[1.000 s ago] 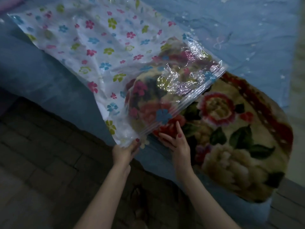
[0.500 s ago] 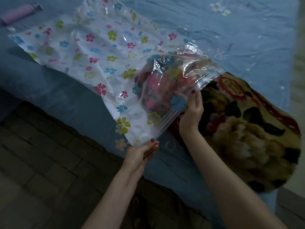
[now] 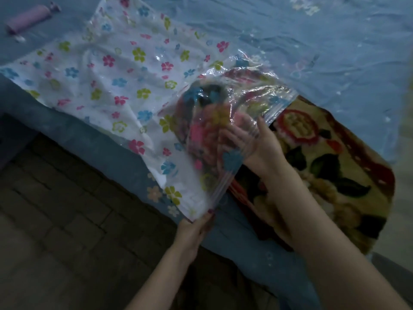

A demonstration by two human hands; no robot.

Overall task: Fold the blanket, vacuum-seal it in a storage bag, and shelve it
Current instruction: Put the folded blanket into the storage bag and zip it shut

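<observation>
A clear storage bag (image 3: 125, 86) printed with coloured flowers lies on the blue bed, its mouth toward me. The folded floral blanket (image 3: 330, 162) lies at the right, its near end just inside the bag's mouth. My left hand (image 3: 192, 231) pinches the bag's near corner at the zip edge. My right hand (image 3: 257, 144) reaches into the mouth; its fingers show blurred through the plastic, lying on the blanket, while the thumb stays outside on the bag's upper edge.
A purple hand pump (image 3: 29, 19) lies on the blue bedsheet (image 3: 312, 41) at the far left. The bed's edge runs diagonally; dark brick-patterned floor (image 3: 55, 220) fills the lower left.
My right hand has gone from the blanket's near edge up into the bag's mouth. The bag's mouth has lifted and slid further over the blanket. My left hand keeps its corner.
</observation>
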